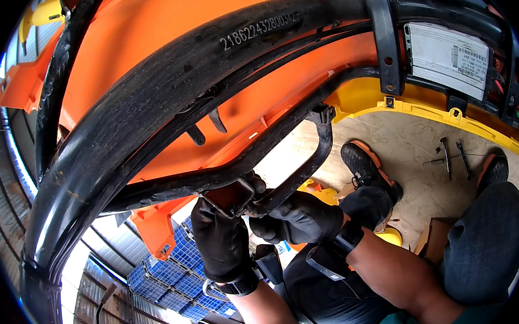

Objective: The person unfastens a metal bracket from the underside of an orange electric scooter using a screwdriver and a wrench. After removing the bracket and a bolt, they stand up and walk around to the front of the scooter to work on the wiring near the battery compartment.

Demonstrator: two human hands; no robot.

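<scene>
the left hand (221, 237), black-gloved, is against the underside of an open-ended rectangular black bracket (229, 199); its fingers are largely concealed behind the metal, so whether they are clamped cannot be told. the right hand (299, 216), likewise gloved, is at the lower end of a bent black tube (316, 158); its fingertips are obscured, and closure on the tube cannot be confirmed. the bracket sits below the thick black frame tube (164, 90), at the orange panel's (318, 55) lower edge. the bracket's interior is dark; whatever lies behind it is not discernible. the frame tube spans the view overhead and blocks part of the panel. yellow trim (436, 113) curves at right. two hand tools (447, 159) lie on the floor (414, 139). blue crates (171, 282), partly covered by the left hand, stand beyond.
</scene>
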